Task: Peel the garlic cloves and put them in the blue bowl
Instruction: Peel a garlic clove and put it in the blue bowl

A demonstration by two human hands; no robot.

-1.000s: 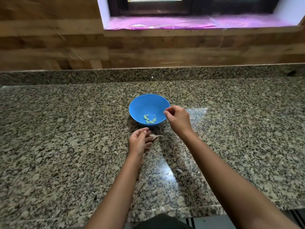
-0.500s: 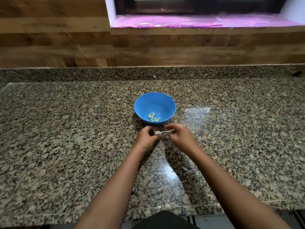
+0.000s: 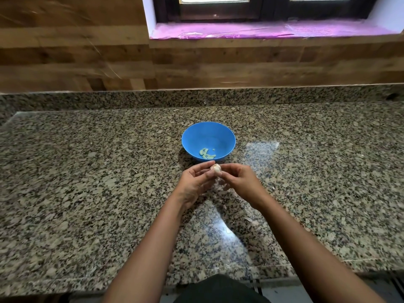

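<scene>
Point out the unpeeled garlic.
The garlic held between the left hand and right hand, white and papery; the cloves in the blue bowl are bare.

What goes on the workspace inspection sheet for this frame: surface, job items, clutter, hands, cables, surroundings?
Surface: granite countertop, glossy.
Job's things: blue bowl holding peeled cloves; garlic held just in front of it.
Clutter: small skin flakes on the countertop.
Hands: left hand and right hand both pinch the garlic.
Cables: nothing seen.
Surroundings: wooden wall; window sill under pink film.
</scene>
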